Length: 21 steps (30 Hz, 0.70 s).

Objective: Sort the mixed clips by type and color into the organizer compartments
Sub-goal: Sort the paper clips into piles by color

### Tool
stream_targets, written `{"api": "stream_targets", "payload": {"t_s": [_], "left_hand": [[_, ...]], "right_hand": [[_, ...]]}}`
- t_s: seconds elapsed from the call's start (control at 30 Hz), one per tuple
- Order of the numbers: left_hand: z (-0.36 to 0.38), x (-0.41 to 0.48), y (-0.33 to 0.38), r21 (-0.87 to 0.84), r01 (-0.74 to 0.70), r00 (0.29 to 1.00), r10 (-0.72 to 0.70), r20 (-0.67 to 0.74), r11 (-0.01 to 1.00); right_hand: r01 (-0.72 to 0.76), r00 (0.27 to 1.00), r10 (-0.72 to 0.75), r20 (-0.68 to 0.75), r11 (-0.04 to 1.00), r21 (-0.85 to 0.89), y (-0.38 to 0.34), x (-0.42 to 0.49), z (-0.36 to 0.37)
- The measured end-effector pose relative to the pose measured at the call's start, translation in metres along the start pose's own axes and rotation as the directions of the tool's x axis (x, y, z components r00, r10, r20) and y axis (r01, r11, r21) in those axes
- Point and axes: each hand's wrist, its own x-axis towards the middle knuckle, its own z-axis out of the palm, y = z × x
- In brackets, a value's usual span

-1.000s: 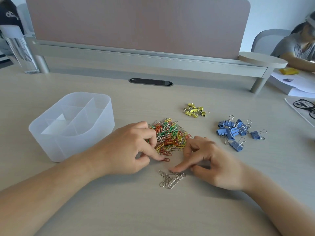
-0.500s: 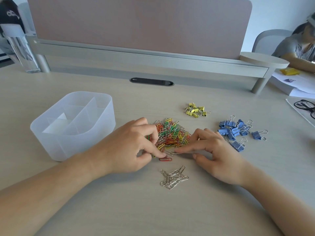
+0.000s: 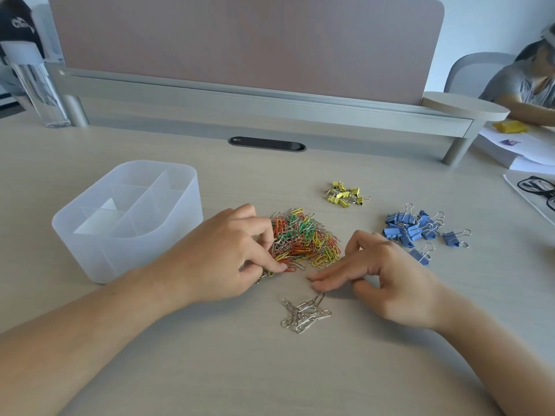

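**Clip sorting, mid-pick at the paper clip heap**

Standing next to the desk, here's what I've got. The person's left hand is curled over the near-left edge of the heap of mixed red, green, yellow, orange and silver wire paper clips. Its index fingertip is down on the desk beside a loose red paper clip, with the thumb tucked under. A few clips peek out from beneath the palm, but honestly I can't tell if it's really pinching any.

The right hand has two fingers laid out straight, tips on the pale wood-grain desk. The rest are bent up loosely and it's holding nothing I can see. Those fingertips sit between the colourful heap and a small separate bunch of plain silver paper clips, just beside the topmost one.

Further back there's a little cluster of yellow binder clips. A bigger group of blue binder clips lies off to the right, well apart from it.

The translucent white plastic organizer with its divided compartments stands left of the left hand. No clips are visible in the compartments.

Around the edges there's a clear water bottle at far left, black glasses at far right, and another person seated at the next desk
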Motion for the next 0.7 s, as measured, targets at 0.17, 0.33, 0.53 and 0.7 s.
{"api": "stream_targets", "payload": {"t_s": [0.17,0.33,0.53,0.7], "left_hand": [[0.005,0.0,0.003,0.018,-0.006,0.999,0.005,0.043,1.0],[0.005,0.0,0.008,0.016,-0.018,0.999,0.017,0.034,1.0],[0.009,0.0,0.012,0.068,-0.001,0.998,-0.002,0.056,0.998],[0.007,-0.001,0.012,0.08,-0.02,0.998,0.015,0.068,0.997]], "right_hand": [[-0.071,0.991,0.091,-0.095,0.977,0.199,0.002,-0.002,-0.003],[-0.112,0.988,0.126,-0.092,0.983,0.144,0.002,0.0,-0.002],[-0.092,0.996,0.089,0.02,0.97,0.224,-0.009,-0.002,-0.005],[-0.119,0.989,0.14,-0.056,0.953,0.279,-0.005,-0.002,-0.007]]}}
